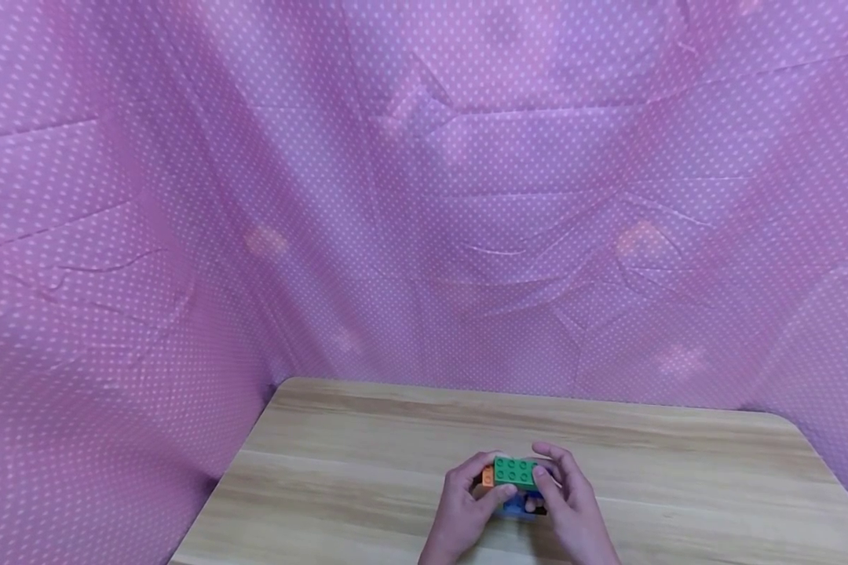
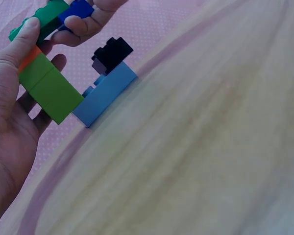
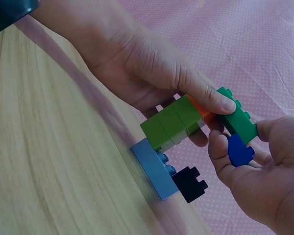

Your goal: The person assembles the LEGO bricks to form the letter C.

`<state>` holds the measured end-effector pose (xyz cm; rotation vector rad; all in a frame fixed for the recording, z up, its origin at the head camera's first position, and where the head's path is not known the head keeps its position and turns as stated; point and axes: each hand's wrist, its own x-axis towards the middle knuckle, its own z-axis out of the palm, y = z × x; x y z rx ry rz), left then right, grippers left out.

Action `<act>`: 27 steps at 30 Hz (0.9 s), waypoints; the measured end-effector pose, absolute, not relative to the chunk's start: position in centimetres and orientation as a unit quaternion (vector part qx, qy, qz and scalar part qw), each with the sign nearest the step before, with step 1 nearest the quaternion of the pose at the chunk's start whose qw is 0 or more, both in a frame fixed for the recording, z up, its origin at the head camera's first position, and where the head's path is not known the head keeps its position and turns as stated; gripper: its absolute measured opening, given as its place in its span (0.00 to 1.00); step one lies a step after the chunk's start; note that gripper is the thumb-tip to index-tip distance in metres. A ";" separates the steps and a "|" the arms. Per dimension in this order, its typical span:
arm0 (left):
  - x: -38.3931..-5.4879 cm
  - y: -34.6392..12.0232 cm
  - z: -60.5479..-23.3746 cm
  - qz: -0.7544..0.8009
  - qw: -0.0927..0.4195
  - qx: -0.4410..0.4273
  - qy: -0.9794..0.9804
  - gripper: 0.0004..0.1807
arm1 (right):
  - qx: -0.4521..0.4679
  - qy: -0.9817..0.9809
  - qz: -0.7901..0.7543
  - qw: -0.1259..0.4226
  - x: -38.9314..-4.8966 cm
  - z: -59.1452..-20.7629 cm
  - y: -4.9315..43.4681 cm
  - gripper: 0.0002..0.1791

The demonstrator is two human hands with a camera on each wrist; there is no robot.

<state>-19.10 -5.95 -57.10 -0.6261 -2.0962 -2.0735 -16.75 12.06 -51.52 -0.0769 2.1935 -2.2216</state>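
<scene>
A toy brick build stands on the table. Its base is a light blue brick [image 3: 154, 169], with a black brick [image 3: 191, 184] on one end. On the other end rises a column of lime green bricks [image 2: 51, 93], with an orange brick [image 3: 202, 110] above them. Across the top lies a green brick [image 1: 512, 471]; a dark blue brick [image 3: 240, 151] sits under its far end. My left hand [image 2: 10, 93] grips the column, thumb on the green brick, fingers partly hidden behind. My right hand [image 3: 274, 171] pinches the dark blue brick, its thumb touching the green brick's end.
The wood-grain table [image 1: 339, 463] has rounded back corners. Pink dotted cloth [image 1: 424, 235] hangs behind it and along its sides. A dark object [image 3: 10, 12] shows at the corner of the right wrist view, by the left forearm.
</scene>
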 end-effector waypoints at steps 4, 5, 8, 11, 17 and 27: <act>-19.1 -5.9 -57.4 -0.698 0.044 -0.190 -0.689 0.19 | -0.026 0.700 -0.713 0.005 -16.7 -51.6 12.1 0.19; -19.1 -5.9 -57.4 -0.701 0.038 -0.185 -0.688 0.20 | -0.027 0.700 -0.714 0.003 -16.7 -51.6 12.1 0.18; -19.2 -5.9 -57.6 -0.704 0.037 -0.183 -0.685 0.22 | -0.029 0.697 -0.716 0.000 -16.6 -51.6 12.0 0.18; -19.2 -6.1 -57.8 -0.705 0.031 -0.187 -0.683 0.24 | -0.017 0.696 -0.718 0.008 -16.6 -51.5 11.9 0.18; -19.3 -6.9 -57.8 -0.698 0.006 -0.181 -0.693 0.19 | -0.001 0.695 -0.719 0.016 -16.8 -51.6 11.9 0.18; -19.8 -7.1 -57.9 -0.675 0.027 -0.136 -0.725 0.20 | -0.021 0.754 -0.656 0.001 -17.1 -52.4 12.4 0.19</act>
